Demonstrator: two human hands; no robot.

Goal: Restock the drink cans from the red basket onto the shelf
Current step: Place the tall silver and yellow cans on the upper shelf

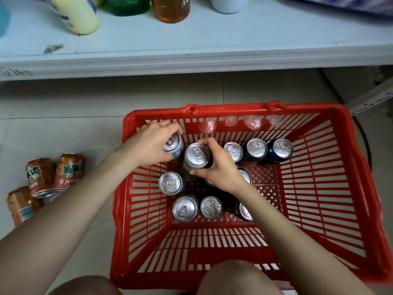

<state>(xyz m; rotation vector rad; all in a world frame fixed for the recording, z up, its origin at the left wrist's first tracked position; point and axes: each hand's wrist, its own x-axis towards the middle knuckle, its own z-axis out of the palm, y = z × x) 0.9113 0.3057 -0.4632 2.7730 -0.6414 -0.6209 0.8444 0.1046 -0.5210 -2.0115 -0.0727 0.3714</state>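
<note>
Red slatted plastic forms the basket (319,188), which sits on the tiled floor (63,128) across the centre and right of the frame, below the pale shelf (191,47) that runs along the top. Drink cans stand upright in its left half, seen mostly as silver lids with pull tabs. A row of three cans (257,148) with dark blue and green sides lines the far wall, and a loose group of three cans (184,208) stands at lower centre. Two more lids are partly hidden under the right forearm. The left hand (153,143) reaches into the basket's upper left corner, its fingers curled round the top of a tilted white can (174,146) with blue print on its side. The right hand (219,167), just beside it, grips a silver can (196,156) that sits higher than the others, with the thumb on the near side and the fingers wrapped over the far side. Three orange cans (70,170) with green lettering lie on the floor at the left edge, well apart from the basket. On the shelf stand a yellow bottle (80,15), a green bottle (127,5), an amber bottle (170,9) and a white container (229,4), all cut off by the upper edge of the frame. Bare knees (234,277) show at the bottom.
</note>
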